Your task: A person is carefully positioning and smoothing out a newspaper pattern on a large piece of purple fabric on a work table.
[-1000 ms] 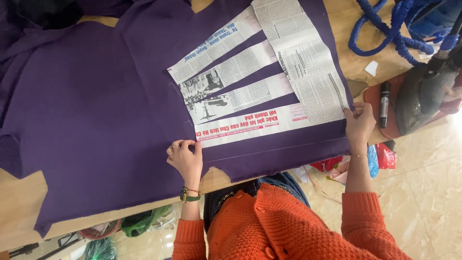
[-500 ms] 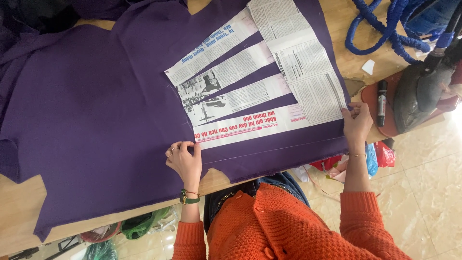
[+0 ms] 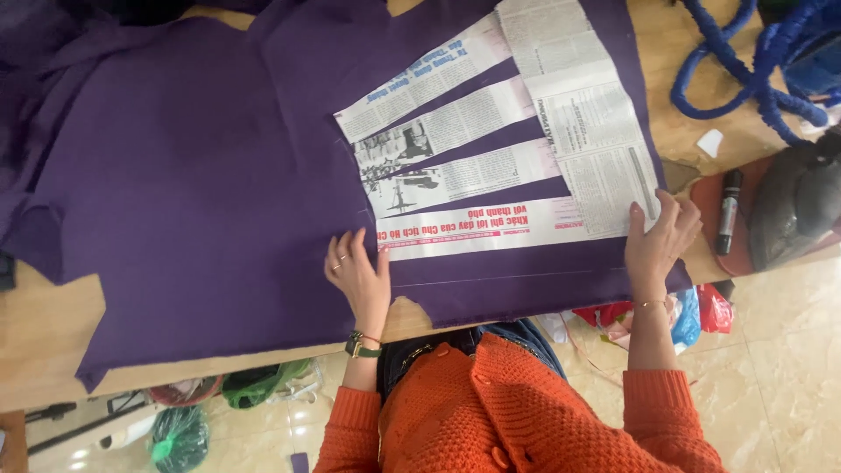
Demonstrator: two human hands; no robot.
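Both of my hands press flat on the work in the head view. Left hand (image 3: 359, 276), fingers spread, rests on matte purple fabric (image 3: 201, 193) at centre frame; right hand (image 3: 659, 238), fingers apart, pins the newspaper pattern (image 3: 526, 158), a fan of long slit paper strips at upper right, lying on that cloth over the wooden table (image 3: 44, 342).
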